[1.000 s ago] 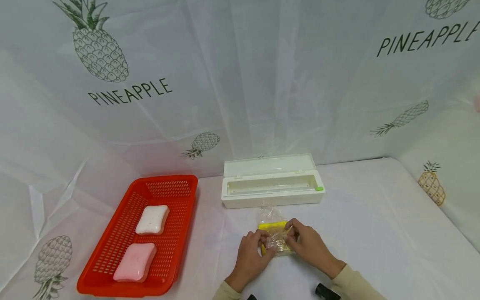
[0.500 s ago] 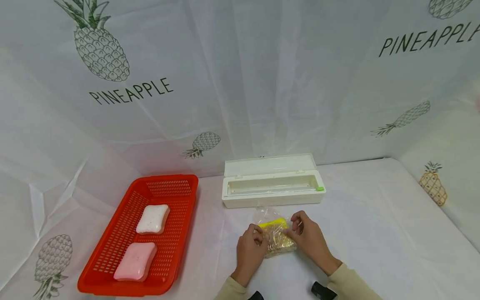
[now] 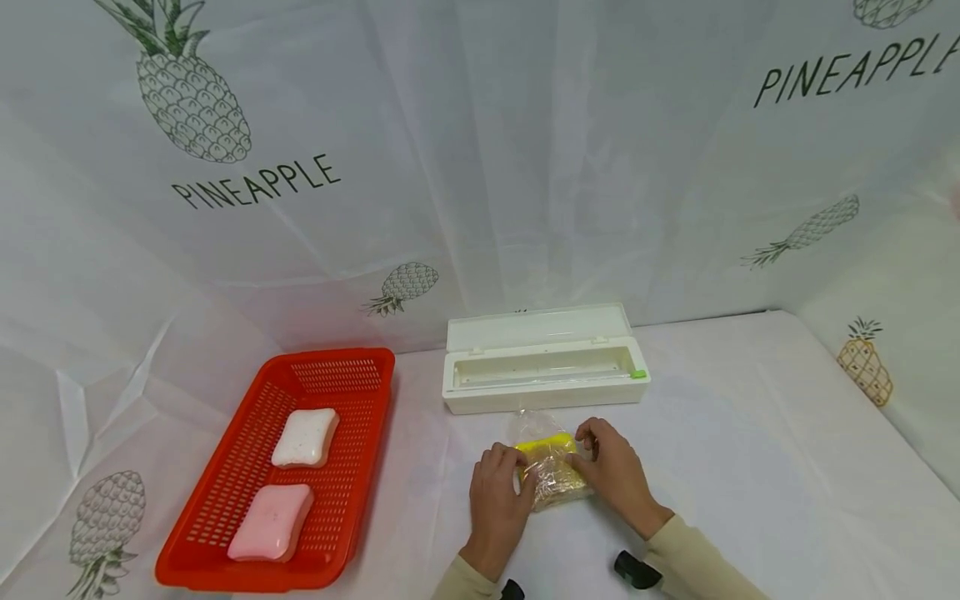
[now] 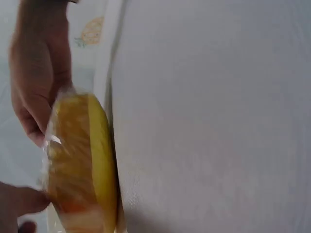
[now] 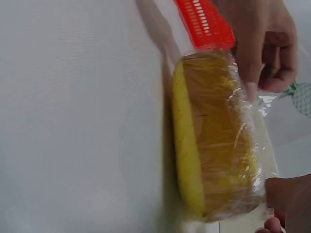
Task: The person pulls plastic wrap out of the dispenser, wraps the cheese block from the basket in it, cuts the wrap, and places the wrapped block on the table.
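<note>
A thick yellow sponge (image 3: 542, 445) with a brown broad face lies on the table under clear cling film (image 5: 243, 141). The yellow side and the creases of the film show well in the right wrist view. A loose flap of the film spreads behind it in the head view. My left hand (image 3: 497, 500) holds its left edge, thumb and forefinger on the film. At the right edge my right hand (image 3: 618, 475) holds the wrapped sponge, its thumb on the film and its other fingers curled. The undersides of the wrap are hidden.
Behind the hands stands a white cling film dispenser (image 3: 547, 396), lid raised, with a green slider (image 3: 638, 374) at its right end. To the left, a red basket (image 3: 367, 467) holds a white block (image 3: 305, 437) and a pink block (image 3: 271, 522). A printed curtain (image 3: 510, 208) surrounds the table.
My left hand has drawn back to the sponge's left edge, uncovering more of the film. The sponge has turned slightly. My right hand has shifted a little toward the dispenser.
</note>
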`<state>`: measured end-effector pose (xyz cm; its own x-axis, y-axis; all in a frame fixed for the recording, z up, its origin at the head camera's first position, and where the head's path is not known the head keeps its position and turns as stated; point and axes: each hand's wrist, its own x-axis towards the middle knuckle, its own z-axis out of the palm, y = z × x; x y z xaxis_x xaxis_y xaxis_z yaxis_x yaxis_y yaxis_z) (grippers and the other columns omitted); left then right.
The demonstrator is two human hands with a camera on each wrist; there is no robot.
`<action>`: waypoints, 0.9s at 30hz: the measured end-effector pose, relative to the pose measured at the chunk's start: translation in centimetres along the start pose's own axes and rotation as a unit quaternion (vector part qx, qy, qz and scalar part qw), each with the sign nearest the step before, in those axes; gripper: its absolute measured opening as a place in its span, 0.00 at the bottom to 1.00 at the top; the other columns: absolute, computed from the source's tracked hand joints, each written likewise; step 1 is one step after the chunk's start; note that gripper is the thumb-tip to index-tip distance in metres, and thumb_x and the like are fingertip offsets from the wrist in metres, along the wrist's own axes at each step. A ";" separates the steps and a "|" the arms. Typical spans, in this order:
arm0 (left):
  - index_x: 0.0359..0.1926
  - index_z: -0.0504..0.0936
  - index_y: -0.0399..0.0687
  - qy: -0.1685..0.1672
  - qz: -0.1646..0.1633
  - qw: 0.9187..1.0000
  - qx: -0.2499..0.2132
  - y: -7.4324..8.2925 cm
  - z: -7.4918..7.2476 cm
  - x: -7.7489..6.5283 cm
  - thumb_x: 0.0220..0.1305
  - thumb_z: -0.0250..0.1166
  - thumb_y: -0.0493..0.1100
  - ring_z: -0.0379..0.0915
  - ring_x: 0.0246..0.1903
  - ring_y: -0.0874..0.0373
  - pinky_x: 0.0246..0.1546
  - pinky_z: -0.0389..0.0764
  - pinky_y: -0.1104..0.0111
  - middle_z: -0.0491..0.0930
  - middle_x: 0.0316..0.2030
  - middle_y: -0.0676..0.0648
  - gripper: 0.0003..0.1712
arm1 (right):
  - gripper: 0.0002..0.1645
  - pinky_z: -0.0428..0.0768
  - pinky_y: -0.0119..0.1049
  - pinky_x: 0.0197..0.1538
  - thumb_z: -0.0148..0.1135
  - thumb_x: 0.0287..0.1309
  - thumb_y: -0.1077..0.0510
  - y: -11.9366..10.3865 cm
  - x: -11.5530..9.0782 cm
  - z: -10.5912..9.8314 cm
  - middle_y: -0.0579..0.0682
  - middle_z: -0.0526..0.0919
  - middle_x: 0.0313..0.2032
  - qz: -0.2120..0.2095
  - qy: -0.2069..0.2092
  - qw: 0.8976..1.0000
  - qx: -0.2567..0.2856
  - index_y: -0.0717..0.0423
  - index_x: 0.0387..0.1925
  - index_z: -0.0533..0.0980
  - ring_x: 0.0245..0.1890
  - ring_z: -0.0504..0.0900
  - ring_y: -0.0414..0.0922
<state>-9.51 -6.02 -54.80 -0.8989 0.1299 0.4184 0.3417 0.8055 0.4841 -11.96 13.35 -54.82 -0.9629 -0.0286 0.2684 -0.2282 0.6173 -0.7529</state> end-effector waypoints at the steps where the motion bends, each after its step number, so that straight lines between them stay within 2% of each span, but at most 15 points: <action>1: 0.36 0.83 0.51 0.005 0.021 1.000 0.009 0.0 0.0 0.0 0.53 0.82 0.37 0.71 0.36 0.61 0.39 0.73 0.69 0.76 0.35 0.56 0.15 | 0.23 0.68 0.32 0.31 0.83 0.47 0.68 0.0 0.1 -0.1 0.43 0.71 0.28 0.014 -0.004 1.000 0.009 0.53 0.34 0.74 0.27 0.68 0.37; 3: 0.37 0.83 0.51 0.016 0.064 0.998 0.019 -0.1 0.1 0.0 0.51 0.83 0.33 0.72 0.37 0.61 0.40 0.74 0.69 0.76 0.36 0.56 0.18 | 0.25 0.67 0.31 0.30 0.82 0.48 0.68 -0.1 0.3 -0.4 0.44 0.69 0.25 0.043 -0.022 0.998 0.038 0.53 0.31 0.70 0.25 0.67 0.38; 5: 0.35 0.83 0.52 0.021 0.082 0.996 0.013 -0.3 0.2 0.1 0.49 0.82 0.31 0.71 0.36 0.62 0.39 0.73 0.70 0.78 0.35 0.57 0.19 | 0.25 0.66 0.31 0.30 0.81 0.48 0.68 -0.1 0.5 -0.7 0.44 0.68 0.23 0.067 -0.043 0.994 0.076 0.54 0.29 0.69 0.23 0.66 0.37; 7: 0.34 0.84 0.52 0.014 0.052 0.998 -0.015 -0.4 0.3 0.1 0.50 0.81 0.30 0.71 0.35 0.61 0.38 0.72 0.69 0.80 0.33 0.57 0.17 | 0.22 0.66 0.31 0.30 0.79 0.51 0.68 -0.2 0.7 -1.2 0.45 0.69 0.23 0.090 -0.060 0.987 0.121 0.55 0.28 0.70 0.23 0.67 0.37; 9: 0.33 0.84 0.52 0.005 0.001 0.999 -0.053 -0.5 0.4 0.2 0.53 0.80 0.31 0.71 0.34 0.61 0.37 0.70 0.68 0.81 0.32 0.57 0.15 | 0.18 0.67 0.30 0.29 0.78 0.52 0.69 -0.2 0.9 -1.5 0.46 0.72 0.24 0.101 -0.063 0.981 0.152 0.57 0.27 0.72 0.23 0.69 0.37; 11: 0.33 0.84 0.52 0.002 -0.046 0.996 -0.082 -0.5 0.4 0.4 0.55 0.79 0.32 0.71 0.33 0.60 0.37 0.69 0.68 0.82 0.33 0.56 0.13 | 0.17 0.69 0.30 0.30 0.77 0.52 0.70 -0.1 0.8 -1.5 0.45 0.73 0.25 0.085 -0.046 0.983 0.157 0.56 0.29 0.74 0.24 0.71 0.37; 13: 0.34 0.84 0.51 0.005 -0.065 0.994 -0.088 -0.5 0.3 0.5 0.56 0.79 0.33 0.72 0.35 0.58 0.38 0.69 0.67 0.80 0.35 0.55 0.12 | 0.19 0.71 0.30 0.30 0.78 0.50 0.72 0.0 0.5 -1.3 0.42 0.75 0.27 0.036 -0.018 0.992 0.116 0.53 0.29 0.75 0.26 0.71 0.36; 15: 0.35 0.85 0.50 0.009 -0.045 0.997 -0.068 -0.3 0.3 0.6 0.56 0.80 0.34 0.72 0.38 0.58 0.40 0.70 0.65 0.78 0.38 0.54 0.12 | 0.22 0.75 0.30 0.31 0.80 0.46 0.74 0.2 0.3 -0.9 0.39 0.75 0.28 -0.046 0.015 0.998 0.041 0.49 0.28 0.76 0.28 0.73 0.34; 16: 0.34 0.86 0.50 0.013 -0.024 0.998 -0.051 -0.3 0.3 0.7 0.54 0.81 0.34 0.72 0.39 0.57 0.41 0.71 0.65 0.78 0.39 0.54 0.13 | 0.24 0.76 0.30 0.32 0.82 0.43 0.74 0.3 0.1 -0.8 0.37 0.76 0.28 -0.090 0.034 0.995 0.001 0.47 0.28 0.76 0.29 0.74 0.34; 18: 0.33 0.87 0.51 0.022 0.030 0.999 -0.010 -0.2 0.3 0.8 0.53 0.82 0.34 0.73 0.40 0.58 0.42 0.72 0.65 0.78 0.39 0.55 0.12 | 0.25 0.80 0.30 0.34 0.85 0.38 0.73 0.4 0.0 -0.5 0.36 0.78 0.30 -0.171 0.063 0.981 -0.070 0.47 0.27 0.79 0.31 0.76 0.34; 21: 0.32 0.90 0.53 0.027 0.097 0.994 0.050 -0.2 0.3 0.7 0.52 0.82 0.34 0.74 0.39 0.60 0.42 0.74 0.66 0.82 0.36 0.57 0.11 | 0.21 0.83 0.33 0.38 0.86 0.34 0.73 0.5 0.1 -0.5 0.39 0.84 0.32 -0.257 0.067 0.956 -0.123 0.51 0.28 0.85 0.33 0.81 0.38; 24: 0.34 0.92 0.55 0.010 0.128 0.988 0.089 -0.4 0.1 0.5 0.57 0.79 0.35 0.76 0.40 0.60 0.44 0.76 0.66 0.86 0.38 0.59 0.08 | 0.17 0.84 0.39 0.43 0.84 0.40 0.70 0.6 0.0 -0.9 0.44 0.88 0.37 -0.296 0.025 0.943 -0.151 0.55 0.35 0.88 0.39 0.84 0.43; 27: 0.41 0.93 0.55 -0.032 0.138 0.983 0.118 -0.7 -0.4 0.0 0.62 0.77 0.42 0.78 0.44 0.60 0.49 0.78 0.63 0.88 0.43 0.58 0.06 | 0.19 0.85 0.45 0.50 0.83 0.48 0.61 0.8 -0.5 -1.6 0.48 0.91 0.46 -0.308 -0.022 0.934 -0.180 0.56 0.45 0.89 0.49 0.86 0.48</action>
<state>-9.67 -6.82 -54.86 -0.7986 0.3933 0.4555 0.5097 0.8445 0.1644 -11.41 15.07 -54.58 -0.6710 -0.4936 0.5532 -0.6859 0.6967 -0.2102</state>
